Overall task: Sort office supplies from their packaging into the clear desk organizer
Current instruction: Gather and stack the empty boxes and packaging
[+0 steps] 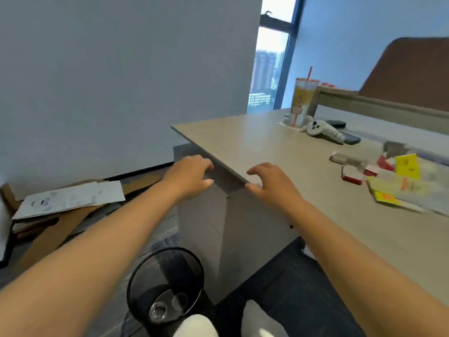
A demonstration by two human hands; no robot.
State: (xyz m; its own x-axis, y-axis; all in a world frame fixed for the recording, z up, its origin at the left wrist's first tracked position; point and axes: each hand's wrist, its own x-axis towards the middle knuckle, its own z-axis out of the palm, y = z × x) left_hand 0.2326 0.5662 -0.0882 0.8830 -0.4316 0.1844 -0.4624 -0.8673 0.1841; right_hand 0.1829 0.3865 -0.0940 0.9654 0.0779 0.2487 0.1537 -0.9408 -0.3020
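Office supplies (379,173) in red-and-white and yellow packaging lying blurred on the far right of the desk (279,147), well apart from both hands. Clear desk organizer perhaps the pale, smeared shape just right of the yellow packets; too blurred to tell.

Largest first: desk running from its near corner off to the right. Flattened cardboard and printed sheets (70,200) on the floor, well left of the desk. Black wire wastebasket (165,288) on the floor below the desk's near corner, something clear at the bottom. Tall paper cup (303,100) with a red straw at the desk's far edge, by the window. White controller (320,128) just right of the cup, dark phone-like slab beside it.

Left hand (192,176) hanging off the desk's near corner, over the side panel, fingers loosely curled, holding nothing. Right hand (267,183) resting at the desk's front edge near that corner, fingers slack and spread, also empty.

Judging by this, sorting not yet underway, or paused; no packet in either hand. Next move likely calls for turning right along the desk, reaching past the bare stretch of top to the packets, then pinching one small box open
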